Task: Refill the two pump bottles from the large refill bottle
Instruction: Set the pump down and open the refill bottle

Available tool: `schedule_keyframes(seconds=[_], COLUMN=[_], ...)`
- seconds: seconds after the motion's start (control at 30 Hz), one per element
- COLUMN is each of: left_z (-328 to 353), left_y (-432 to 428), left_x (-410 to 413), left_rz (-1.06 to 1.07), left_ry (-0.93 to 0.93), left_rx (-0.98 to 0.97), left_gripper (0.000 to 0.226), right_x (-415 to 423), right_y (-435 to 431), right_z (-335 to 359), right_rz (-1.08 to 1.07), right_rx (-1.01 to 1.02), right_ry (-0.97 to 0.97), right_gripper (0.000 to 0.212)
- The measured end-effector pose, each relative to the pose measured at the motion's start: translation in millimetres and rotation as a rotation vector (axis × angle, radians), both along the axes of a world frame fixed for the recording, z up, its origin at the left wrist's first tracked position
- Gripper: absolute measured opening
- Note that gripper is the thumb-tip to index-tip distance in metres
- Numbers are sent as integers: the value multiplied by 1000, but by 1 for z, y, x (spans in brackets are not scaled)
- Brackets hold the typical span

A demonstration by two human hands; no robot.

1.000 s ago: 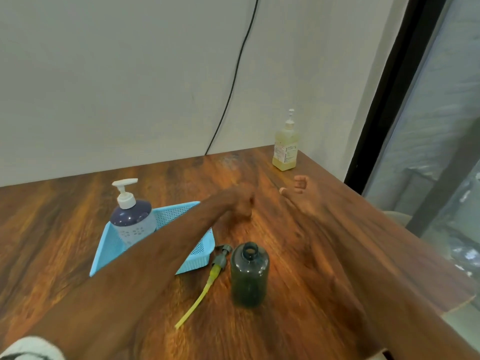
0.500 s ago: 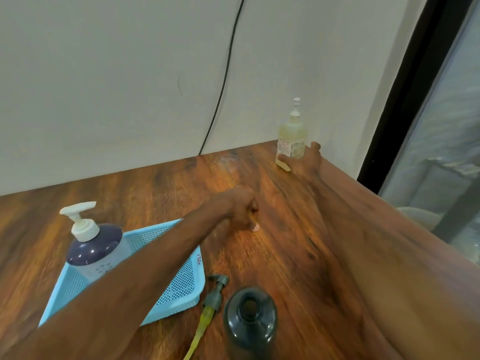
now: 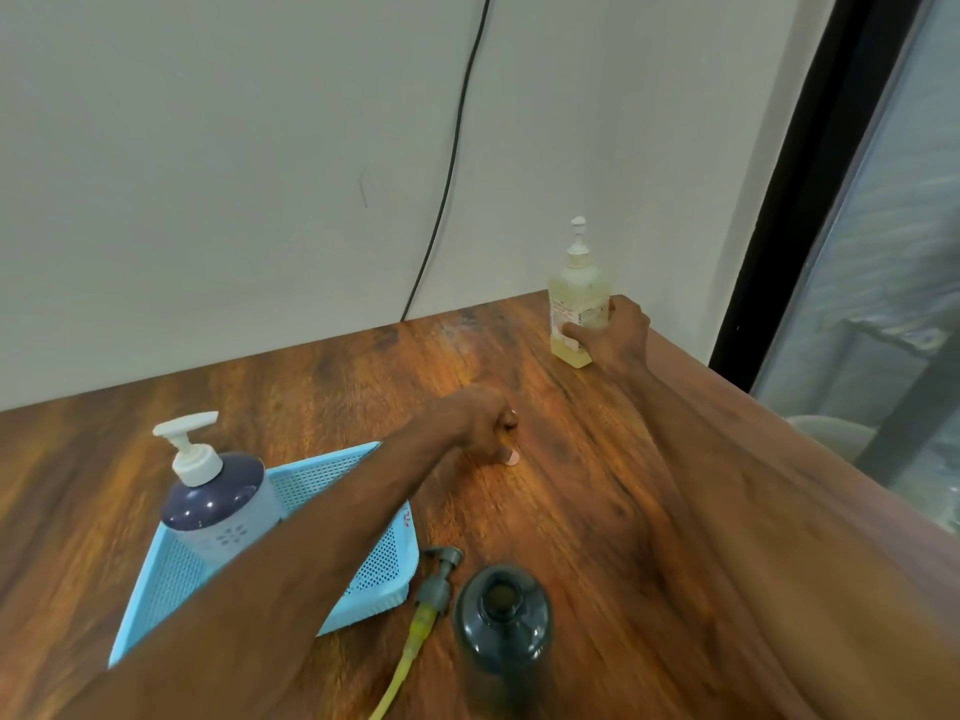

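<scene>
Our right hand (image 3: 615, 332) wraps yellow bottle (image 3: 574, 293), upright at far right corner of table (image 3: 311, 407). Left hand (image 3: 485, 426) curled, knuckles on wood, nothing seen in it. Dark open bottle (image 3: 501, 613) near, pump (image 3: 436, 584) lying just left. Risk: bringing yellow bottle nearer, forearm clips open bottle, topples it.

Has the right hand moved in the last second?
Yes. The right hand went forward from mid-table to the yellow pump bottle at the wall, and now grips it.
</scene>
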State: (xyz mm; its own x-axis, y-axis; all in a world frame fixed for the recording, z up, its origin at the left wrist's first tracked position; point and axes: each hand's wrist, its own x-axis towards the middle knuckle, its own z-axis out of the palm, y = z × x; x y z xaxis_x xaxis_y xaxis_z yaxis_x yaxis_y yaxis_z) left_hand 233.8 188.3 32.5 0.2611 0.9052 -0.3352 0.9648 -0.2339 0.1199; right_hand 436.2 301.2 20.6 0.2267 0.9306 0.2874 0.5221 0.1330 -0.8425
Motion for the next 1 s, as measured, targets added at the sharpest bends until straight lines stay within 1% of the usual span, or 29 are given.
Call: schedule_keyframes(seconds=[0.1,0.17,0.27,0.37,0.43,0.5,0.57,0.63,0.73,0.77,0.87,1.0], left_z=[3,5,10,17,23,35,52,72,95,100,109,107], left_y=[-7,-16,-30,-46,-59,-74,-94,-120,-162,-176,-215,-252], left_x=[2,4,4,-3,-7,-11,-11,-10,-2,2,22,49], left_rz=[32,54,40,49,69,85,82,106,91,74,56,135], left_ry=[-10,-15,-14,-69,-93,-130,-227,-378,-564,-599,-620,-810], left_rx=[-3,8,40,40,57,117,202,284,385,389,404,437], left_gripper=[69,67,51,36,41,47,48,47,40,37,33,31], right_x=[-3,-4,-2,4,11,19,25,32,43,47,53,56], right_y=[-46,-77,-128,-181,-211,-240,-272,-299,-333,-341,-361,-374], right_z=[9,14,23,32,33,31,29,24,14,9,-1,-8], right_rz=[51,102,175,186,189,195,177,171,189,192,194,185], right_rx=[52,73,77,33,-10,-50,-55,-37,-53,-68,-80,-89], right_ry=[29,50,77,59,39,45,57,91,77,60,56,89], right_gripper=[62,62,62,67,72,75,77,80,87,89,94,90])
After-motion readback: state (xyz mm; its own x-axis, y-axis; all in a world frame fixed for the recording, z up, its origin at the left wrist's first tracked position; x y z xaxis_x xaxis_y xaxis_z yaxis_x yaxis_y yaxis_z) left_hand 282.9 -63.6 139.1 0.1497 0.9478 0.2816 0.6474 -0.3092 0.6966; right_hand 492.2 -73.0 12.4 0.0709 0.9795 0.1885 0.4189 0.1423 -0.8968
